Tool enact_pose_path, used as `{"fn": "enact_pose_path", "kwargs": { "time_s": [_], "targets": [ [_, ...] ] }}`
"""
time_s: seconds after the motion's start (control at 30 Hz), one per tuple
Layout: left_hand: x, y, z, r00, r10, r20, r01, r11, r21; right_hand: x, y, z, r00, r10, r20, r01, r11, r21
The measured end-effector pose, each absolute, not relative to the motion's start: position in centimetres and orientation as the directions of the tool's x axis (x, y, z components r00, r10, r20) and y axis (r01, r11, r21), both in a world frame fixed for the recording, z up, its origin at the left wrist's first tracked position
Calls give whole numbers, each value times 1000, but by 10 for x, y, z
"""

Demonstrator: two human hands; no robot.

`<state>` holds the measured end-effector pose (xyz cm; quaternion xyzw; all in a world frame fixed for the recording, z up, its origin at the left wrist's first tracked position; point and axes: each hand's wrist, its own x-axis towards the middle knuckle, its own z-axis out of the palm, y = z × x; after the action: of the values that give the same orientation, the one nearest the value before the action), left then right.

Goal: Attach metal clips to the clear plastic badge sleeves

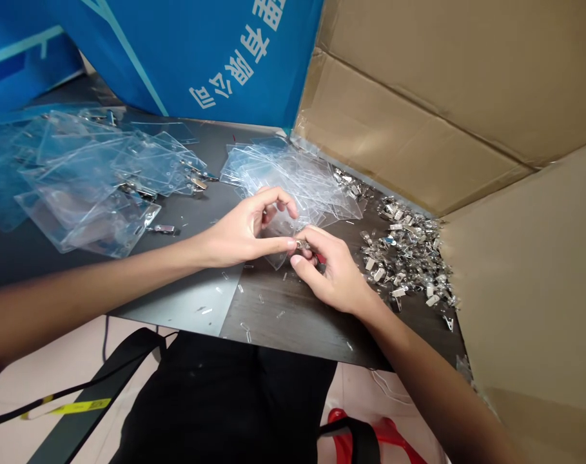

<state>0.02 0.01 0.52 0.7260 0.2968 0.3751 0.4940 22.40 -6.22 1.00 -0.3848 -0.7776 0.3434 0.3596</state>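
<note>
Over the dark table (297,322), my left hand (244,232) pinches a clear plastic badge sleeve (279,252) by its top edge, thumb and fingers closed on it. My right hand (329,267) meets it from the right, fingers closed on a small metal clip (301,244) pressed against the sleeve. Just behind my hands lies a stack of empty clear sleeves (293,174). A heap of loose metal clips (403,251) sits to the right of my right hand.
Sleeves with clips attached (99,187) are spread over the left of the table. A blue box (191,58) stands at the back, brown cardboard walls (467,96) at the right. A red bag (370,438) and black straps lie on the floor below.
</note>
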Motion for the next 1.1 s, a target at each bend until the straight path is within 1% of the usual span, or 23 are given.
{"fn": "enact_pose_path", "kwargs": {
  "time_s": [0.13,0.23,0.37,0.53,0.7,0.83,0.93,1.1],
  "targets": [
    [0,-1,5,489,810,323,140,-438,888,225,-63,8,-447,830,333,373,511,-774],
    [2,-5,8,440,819,368,174,-480,860,226,-62,8,-458,811,363,383,549,-743],
    [3,-7,9,415,820,394,188,-502,845,228,-61,8,-465,796,386,389,576,-719],
    [3,-6,6,429,811,398,177,-507,843,228,-60,8,-488,788,376,375,578,-725],
    [2,-9,7,425,814,396,226,-519,824,229,-60,6,-513,764,391,395,614,-683],
    [2,-11,9,406,805,433,268,-558,786,229,-58,4,-496,785,372,450,598,-663],
    [0,-10,8,389,784,484,279,-601,749,228,-56,3,-493,791,363,452,589,-670],
    [-1,-6,7,370,791,488,246,-590,769,230,-51,0,-492,800,344,458,574,-679]
  ]
}}
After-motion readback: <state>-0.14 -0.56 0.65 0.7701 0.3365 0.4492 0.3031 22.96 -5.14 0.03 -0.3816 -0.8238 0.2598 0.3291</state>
